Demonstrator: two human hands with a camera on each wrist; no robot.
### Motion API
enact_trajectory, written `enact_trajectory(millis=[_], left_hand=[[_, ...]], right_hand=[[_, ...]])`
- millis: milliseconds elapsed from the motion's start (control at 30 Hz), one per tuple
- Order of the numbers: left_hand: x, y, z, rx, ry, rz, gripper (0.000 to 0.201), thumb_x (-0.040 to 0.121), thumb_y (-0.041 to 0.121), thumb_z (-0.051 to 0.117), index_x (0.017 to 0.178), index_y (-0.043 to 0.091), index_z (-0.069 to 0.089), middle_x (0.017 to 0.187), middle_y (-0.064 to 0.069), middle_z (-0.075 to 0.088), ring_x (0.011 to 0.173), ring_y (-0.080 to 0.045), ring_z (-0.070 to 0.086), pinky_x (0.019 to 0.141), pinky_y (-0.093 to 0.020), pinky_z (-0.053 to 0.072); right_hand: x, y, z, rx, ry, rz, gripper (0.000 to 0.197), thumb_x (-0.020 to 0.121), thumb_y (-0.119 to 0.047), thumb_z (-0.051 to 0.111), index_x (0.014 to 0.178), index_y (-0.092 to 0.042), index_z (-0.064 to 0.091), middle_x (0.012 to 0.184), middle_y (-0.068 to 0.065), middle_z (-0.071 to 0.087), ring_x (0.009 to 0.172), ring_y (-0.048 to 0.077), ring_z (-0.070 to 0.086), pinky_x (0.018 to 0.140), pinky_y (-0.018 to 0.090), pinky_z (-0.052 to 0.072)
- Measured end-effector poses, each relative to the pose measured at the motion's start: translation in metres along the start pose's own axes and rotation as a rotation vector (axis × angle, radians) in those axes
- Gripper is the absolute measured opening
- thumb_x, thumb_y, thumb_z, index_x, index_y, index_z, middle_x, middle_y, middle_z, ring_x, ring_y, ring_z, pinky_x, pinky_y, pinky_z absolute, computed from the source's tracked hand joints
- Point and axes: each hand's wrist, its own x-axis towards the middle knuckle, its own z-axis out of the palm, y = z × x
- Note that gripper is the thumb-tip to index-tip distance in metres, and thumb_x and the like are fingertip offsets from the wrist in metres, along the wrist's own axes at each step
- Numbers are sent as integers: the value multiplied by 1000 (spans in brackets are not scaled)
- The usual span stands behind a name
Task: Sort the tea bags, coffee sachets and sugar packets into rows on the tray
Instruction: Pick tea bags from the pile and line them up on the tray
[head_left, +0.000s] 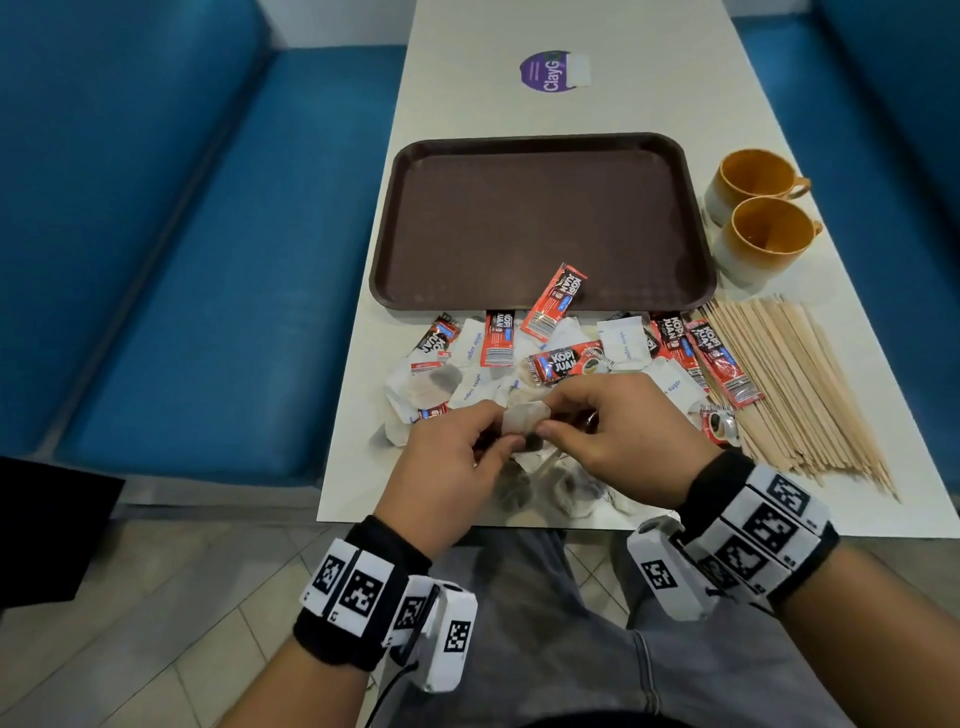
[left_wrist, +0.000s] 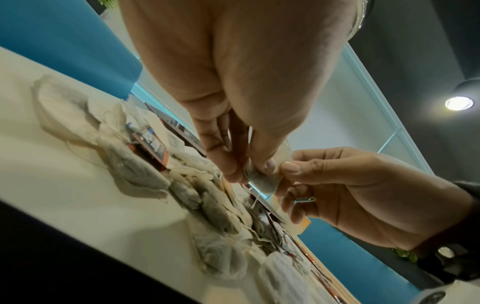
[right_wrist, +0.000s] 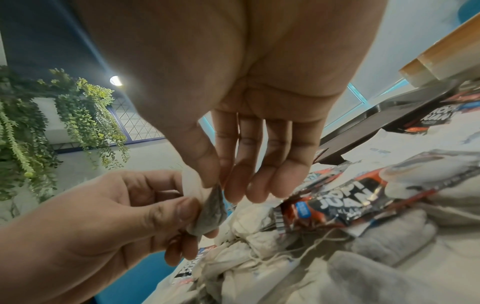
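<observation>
A pale tea bag (head_left: 522, 420) hangs just above the table's near edge, pinched from both sides. My left hand (head_left: 457, 457) holds its left part between thumb and fingers; my right hand (head_left: 602, 426) pinches its right part. The same tea bag (left_wrist: 262, 181) (right_wrist: 210, 214) shows in both wrist views, dark leaves visible through the paper. Under the hands lies a pile of tea bags (head_left: 566, 488), red coffee sachets (head_left: 563, 361) and white sugar packets (head_left: 621, 343). The brown tray (head_left: 540, 156) stands beyond the pile. One coffee sachet (head_left: 553, 301) rests across its near rim.
Two orange mugs (head_left: 763, 228) stand right of the tray. A spread of wooden stir sticks (head_left: 795, 384) lies at the right of the pile. A purple round sticker (head_left: 553, 70) marks the far tabletop. Blue bench seats (head_left: 208, 249) flank the table.
</observation>
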Motion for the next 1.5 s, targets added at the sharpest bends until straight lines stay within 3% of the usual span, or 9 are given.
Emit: enact_trajectory(millis=[67, 200, 467, 567, 800, 1000, 1167, 1300, 1500], left_hand=[[1, -4, 0, -6, -5, -2, 5, 93, 21, 72, 93, 16, 71, 80, 8, 70, 77, -8, 60, 72, -32, 52], [1, -3, 0, -25, 14, 1, 13, 97, 19, 68, 85, 15, 70, 67, 19, 60, 72, 5, 56, 64, -10, 39], [-4, -17, -7, -17, 132, -76, 7, 95, 15, 69, 95, 22, 71, 72, 13, 68, 73, -7, 63, 66, -17, 48], [-7, -22, -12, -50, 171, -108, 11, 96, 18, 68, 102, 27, 65, 77, 11, 70, 74, -9, 67, 73, -31, 55], [-7, -32, -35, -169, 323, -190, 12, 98, 19, 64, 90, 26, 62, 74, 4, 73, 69, -19, 72, 68, -49, 59], [1, -17, -48, -145, 347, -107, 7, 96, 15, 69, 94, 22, 68, 80, 12, 74, 75, -9, 70, 69, -27, 56], [5, -15, -38, -101, 238, -74, 19, 92, 13, 73, 98, 31, 70, 84, 17, 74, 78, -3, 70, 76, -24, 57], [6, -15, -38, -85, 216, -65, 38, 91, 10, 73, 91, 47, 62, 82, 23, 71, 75, 0, 67, 74, -20, 55], [13, -13, -36, -146, 234, -122, 35, 92, 12, 74, 101, 40, 55, 81, 15, 70, 75, -7, 69, 73, -24, 57]], right_hand=[[0, -1, 1, -6, -3, -5, 3, 91, -25, 74, 94, -26, 76, 85, -11, 72, 79, 5, 65, 74, 29, 55], [-2, -3, -1, -18, -10, 5, 5, 91, -27, 74, 87, -27, 73, 79, -11, 71, 75, 4, 64, 72, 29, 54], [-6, 2, -11, -24, 68, 73, 18, 90, -12, 74, 85, -30, 73, 81, -15, 73, 76, -1, 67, 68, 8, 50], [-3, 0, -11, -47, 71, 58, 21, 88, -9, 74, 87, -29, 72, 85, -15, 72, 78, -4, 66, 69, 5, 47], [13, -2, -5, -196, 36, -4, 9, 86, -23, 79, 92, -27, 74, 92, -13, 63, 82, 5, 58, 79, 27, 51], [28, -8, 12, -453, -95, 19, 39, 83, -55, 76, 109, -29, 61, 110, -9, 50, 105, 13, 47, 88, 35, 49], [32, -10, 17, -533, -69, -1, 19, 95, -46, 62, 108, -31, 60, 104, -10, 43, 106, 17, 49, 75, 32, 44], [27, -6, 12, -378, -23, 19, 12, 98, -40, 60, 100, -30, 66, 99, -9, 51, 95, 15, 53, 79, 34, 48], [19, -1, -10, -86, 139, 6, 4, 92, -27, 74, 88, -26, 74, 87, -12, 67, 79, 5, 62, 75, 24, 49]])
